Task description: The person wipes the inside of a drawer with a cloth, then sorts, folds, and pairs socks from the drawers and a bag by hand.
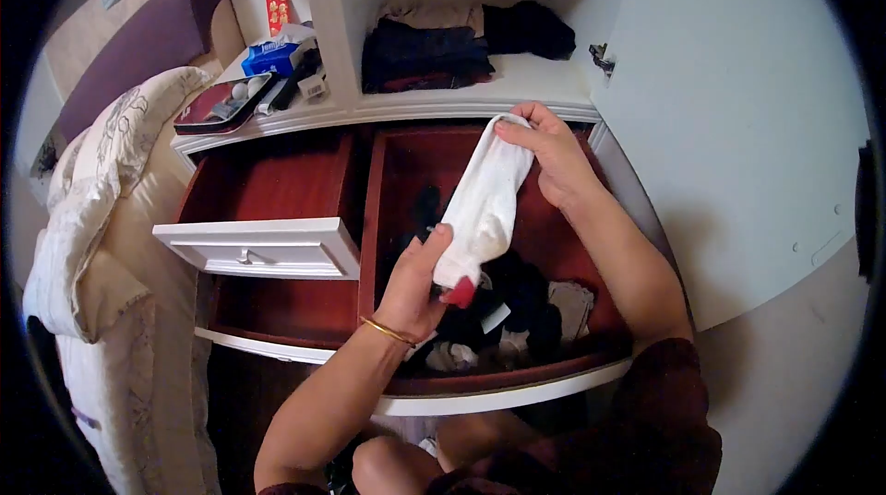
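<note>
A white sock (484, 204) with a red toe is stretched between my two hands above an open drawer. My right hand (546, 152) pinches its cuff at the upper end. My left hand (415, 278), with a gold bangle at the wrist, grips the lower end beside the red part. Below the sock, the dark red drawer (572, 246) holds a heap of dark socks (526, 301) and several lighter pieces. A folded beige piece (572, 306) lies at the heap's right side. The sock and my hands hide part of the drawer.
Left of it, a smaller drawer (254, 250) stands pulled out, with another open one below. Folded dark clothes (425, 54) lie on the shelf above. A blue tissue pack (270, 59) and a red case (221, 107) sit on the ledge. An open white door (738, 126) stands right; a bed (129, 246) is left.
</note>
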`<state>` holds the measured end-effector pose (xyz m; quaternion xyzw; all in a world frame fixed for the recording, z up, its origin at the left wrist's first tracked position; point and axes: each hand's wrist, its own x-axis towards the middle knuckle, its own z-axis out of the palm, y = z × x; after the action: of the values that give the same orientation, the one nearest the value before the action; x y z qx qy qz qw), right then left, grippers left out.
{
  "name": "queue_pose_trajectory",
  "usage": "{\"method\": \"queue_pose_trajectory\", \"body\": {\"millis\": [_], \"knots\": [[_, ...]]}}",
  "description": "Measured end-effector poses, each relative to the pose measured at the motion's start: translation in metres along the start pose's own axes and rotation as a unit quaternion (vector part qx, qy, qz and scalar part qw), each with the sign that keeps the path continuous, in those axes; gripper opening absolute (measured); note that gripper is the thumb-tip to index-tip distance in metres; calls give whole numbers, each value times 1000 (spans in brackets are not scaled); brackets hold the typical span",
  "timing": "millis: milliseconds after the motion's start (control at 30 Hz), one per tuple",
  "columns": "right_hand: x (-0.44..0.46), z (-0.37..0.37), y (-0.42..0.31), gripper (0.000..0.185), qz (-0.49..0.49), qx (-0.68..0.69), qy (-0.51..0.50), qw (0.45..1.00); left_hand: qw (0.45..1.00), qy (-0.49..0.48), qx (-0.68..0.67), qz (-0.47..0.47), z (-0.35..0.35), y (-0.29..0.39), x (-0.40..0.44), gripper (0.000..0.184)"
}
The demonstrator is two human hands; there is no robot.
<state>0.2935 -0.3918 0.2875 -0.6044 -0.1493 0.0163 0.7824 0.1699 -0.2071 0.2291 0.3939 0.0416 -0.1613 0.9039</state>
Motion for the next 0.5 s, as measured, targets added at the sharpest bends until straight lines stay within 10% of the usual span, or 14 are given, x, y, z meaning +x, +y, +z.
{"method": "queue_pose_trajectory", "body": {"millis": [333, 500], "knots": [[-1, 2, -1, 25, 0, 29, -28, 999, 998, -44, 19, 33, 5, -3, -1, 39], [-45, 50, 9, 43, -103, -321, -447, 829, 995, -94, -38, 24, 5, 0, -2, 55]]}}
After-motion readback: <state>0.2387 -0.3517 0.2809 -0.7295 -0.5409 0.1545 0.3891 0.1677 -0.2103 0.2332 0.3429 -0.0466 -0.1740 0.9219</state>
